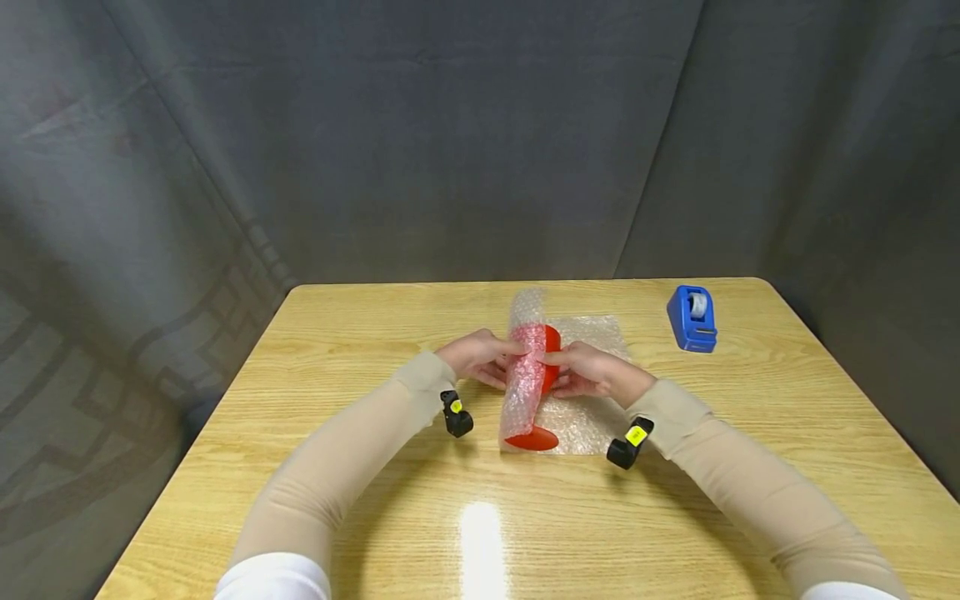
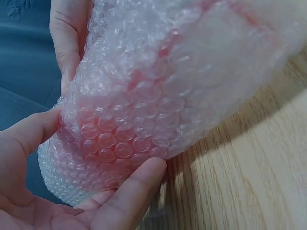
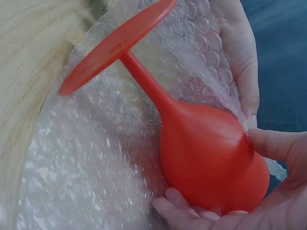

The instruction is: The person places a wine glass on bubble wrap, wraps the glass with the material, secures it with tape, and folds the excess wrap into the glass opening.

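Observation:
A red wine glass [image 3: 206,148] lies on its side on a sheet of bubble wrap [image 1: 592,425], its foot toward the near edge of the table. One side of the wrap is folded up over the glass from the left. My left hand [image 1: 482,354] grips the folded wrap and the bowl under it, thumb on top; in the left wrist view the red shows through the bubbles. From the other side my right hand [image 1: 592,369] holds the bare bowl, with the thumb at the wrap's edge and the fingers beneath. The stem and round foot stay uncovered in the right wrist view.
A blue tape dispenser [image 1: 692,319] with a roll of tape stands at the back right of the wooden table [image 1: 360,333]. Grey curtains [image 1: 465,150] hang behind and beside the table. Each wrist carries a small black camera.

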Motion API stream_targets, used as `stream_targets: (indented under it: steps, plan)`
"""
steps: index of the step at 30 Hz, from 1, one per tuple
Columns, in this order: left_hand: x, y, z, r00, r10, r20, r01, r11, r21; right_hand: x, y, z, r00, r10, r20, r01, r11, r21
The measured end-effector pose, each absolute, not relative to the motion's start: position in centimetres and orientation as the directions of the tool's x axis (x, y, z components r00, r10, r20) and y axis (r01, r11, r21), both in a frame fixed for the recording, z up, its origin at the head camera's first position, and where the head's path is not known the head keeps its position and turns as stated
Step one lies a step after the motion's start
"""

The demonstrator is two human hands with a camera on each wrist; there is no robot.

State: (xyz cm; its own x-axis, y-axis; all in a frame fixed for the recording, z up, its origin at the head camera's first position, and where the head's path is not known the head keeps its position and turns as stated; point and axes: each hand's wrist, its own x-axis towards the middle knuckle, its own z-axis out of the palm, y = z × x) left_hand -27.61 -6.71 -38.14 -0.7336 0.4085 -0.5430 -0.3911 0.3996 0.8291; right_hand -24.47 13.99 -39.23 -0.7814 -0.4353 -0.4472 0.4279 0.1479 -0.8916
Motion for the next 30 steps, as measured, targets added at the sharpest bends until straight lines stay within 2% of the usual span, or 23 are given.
stream_targets:
  steps: [5,17,26,30]
  plan:
    - [-27.7,-7.1,-38.1,-0.729,0.411,-0.547,-0.403,0.388,0.829,-24.5,13.6,-39.3,-0.777,-0.424,-0.465,0.429,0.183,-0.885]
    - [-27.8,-8.2,-37.3,-0.739,0.409,-0.535,-0.360,0.431,0.827,-24.7,12.2,-40.0,-0.781,-0.382,-0.495,0.487,0.126,-0.864]
    - [-27.3,-7.6,-37.3,-0.764,0.423,-0.488,-0.302,0.434,0.849,-24.2,12.8,-39.4,-0.754,-0.457,-0.472,0.538,-0.017,-0.843]
    - [-27.0,-7.1,-37.3,-0.785,0.415,-0.459,-0.268,0.441,0.857,-24.1,13.3,-39.3,-0.736,-0.504,-0.452,0.540,-0.034,-0.841]
